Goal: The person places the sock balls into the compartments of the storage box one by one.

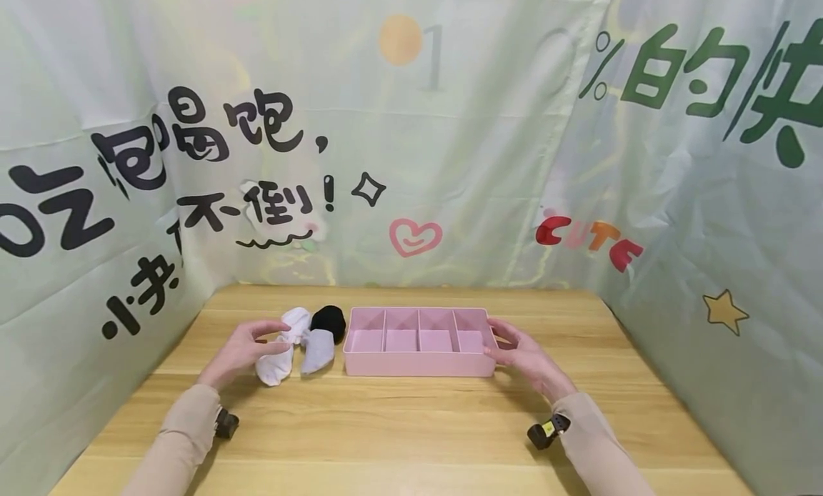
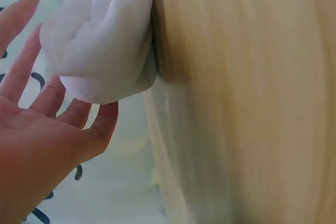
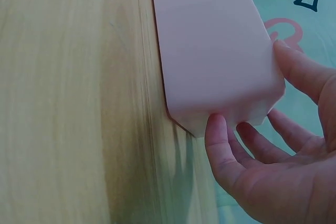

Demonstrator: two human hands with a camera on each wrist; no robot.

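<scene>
At the left of the table lies a small group of socks: white ones (image 1: 275, 366), a light grey one (image 1: 318, 351) and a black bundled one (image 1: 329, 321). My left hand (image 1: 247, 349) reaches over the white socks from the left, fingers spread and thumb apart. In the left wrist view its fingertips are right at the edge of a bunched white sock (image 2: 105, 40). A pink box (image 1: 419, 364) with several compartments stands to the right of the socks. At its right end, my right hand (image 1: 524, 356) touches the end wall with spread, lightly bent fingers (image 3: 216, 135).
The wooden table (image 1: 386, 432) is enclosed by pale printed cloth (image 1: 360, 124) at the back and both sides. A small black device (image 1: 226, 424) sits on the left wrist, another (image 1: 546, 432) on the right. The black sock lies close by the box's left end.
</scene>
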